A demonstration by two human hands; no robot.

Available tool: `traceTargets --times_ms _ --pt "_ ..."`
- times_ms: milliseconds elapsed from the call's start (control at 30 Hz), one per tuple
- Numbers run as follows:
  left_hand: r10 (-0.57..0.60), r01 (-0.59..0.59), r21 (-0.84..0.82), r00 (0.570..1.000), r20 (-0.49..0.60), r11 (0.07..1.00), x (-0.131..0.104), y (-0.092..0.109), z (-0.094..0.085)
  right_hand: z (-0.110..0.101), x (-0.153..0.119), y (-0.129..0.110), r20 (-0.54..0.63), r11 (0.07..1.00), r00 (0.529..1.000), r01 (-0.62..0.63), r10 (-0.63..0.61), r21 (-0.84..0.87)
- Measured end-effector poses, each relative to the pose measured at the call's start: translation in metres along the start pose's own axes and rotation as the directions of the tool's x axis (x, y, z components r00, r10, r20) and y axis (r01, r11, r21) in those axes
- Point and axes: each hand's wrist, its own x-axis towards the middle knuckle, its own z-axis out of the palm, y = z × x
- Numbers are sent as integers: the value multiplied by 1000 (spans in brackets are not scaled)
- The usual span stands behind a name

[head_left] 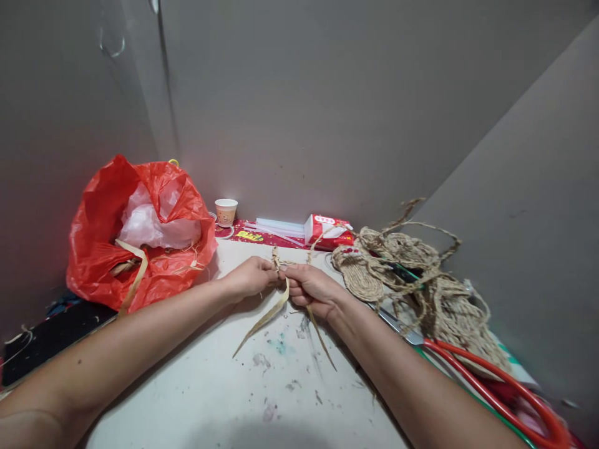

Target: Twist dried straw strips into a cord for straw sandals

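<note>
Both hands meet over the white tabletop (196,380), working on a braided straw cord (276,254). My left hand (255,275) pinches the cord near its strands, its fingertips touching those of the other hand. My right hand (311,287) is closed on the strands, fingers curled under. A flat pale straw strip (266,321) hangs down between the hands toward me. Another thin strip (322,342) trails below my right hand. Part of the braid (309,252) rises behind the right hand toward the tissue pack. The exact grip point is hidden by the fingers.
Left stands an open red plastic bag (98,231) with straw strips and clear plastic inside. At the back are a paper cup (226,213), pale sticks (276,229) and a tissue pack (327,231). Right lie woven straw pieces (362,277) and red-handled scissors (496,371).
</note>
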Motion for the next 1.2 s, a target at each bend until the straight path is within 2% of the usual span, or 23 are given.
traceTargets --times_ms 100,300,433,533,667,900,1033,1200 --pt "23 -23 -24 999 -29 999 0 -2 -1 -4 -1 -1 36 999 999 -6 8 -50" --pt "50 -49 -50 999 12 998 8 -4 -11 -8 -3 -1 54 971 998 42 -31 -234" --pt "-27 30 -90 999 41 995 9 -5 -8 -7 -4 0 38 917 996 92 -84 -388" --pt "-110 118 -118 991 76 986 8 -3 -7 -5 -5 -2 9 846 989 131 -147 -516" --pt "-162 175 -148 982 99 973 7 -2 -7 0 -7 -4 -12 703 958 203 -288 -682" --pt "-164 164 -133 986 10 977 10 -3 -3 3 -13 -8 -31 515 926 181 -375 -838" --pt "-141 136 -139 990 -27 981 8 -3 0 5 -16 -9 -71 511 929 136 -364 -848" --pt "-147 149 -208 989 24 967 6 -4 0 15 -15 0 -98 578 951 94 -292 -811"
